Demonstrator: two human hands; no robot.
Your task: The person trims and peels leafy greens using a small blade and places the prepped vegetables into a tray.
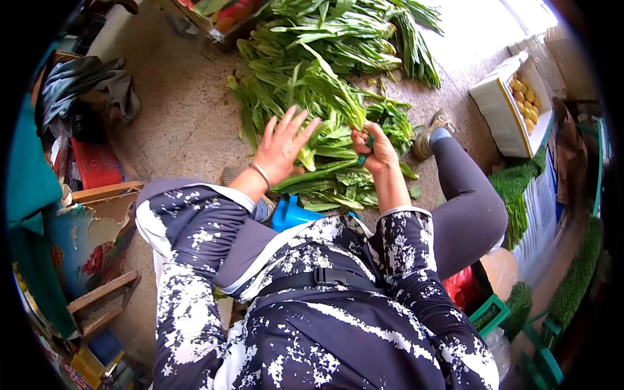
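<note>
My right hand (378, 151) is closed round the stem end of a head of long-leaved lettuce (335, 91); its leaves point up and to the left. A small dark green object (368, 144) also shows between those fingers, its kind unclear. My left hand (281, 146), with a bangle at the wrist, is open, fingers spread over the leaves and holding nothing. Beneath both hands lie loose lettuce leaves and heads (331, 166). Beyond them, a larger pile of lettuce (344, 39) spreads over the floor.
A white foam box (497, 107) of round yellow produce (525, 104) stands at right, near my shoe (432, 133). A printed carton (221, 23) is at the top. Something blue, plastic-looking (292, 213), sits between my legs. A wooden frame (107, 299) and dark cloth (84, 84) are at left.
</note>
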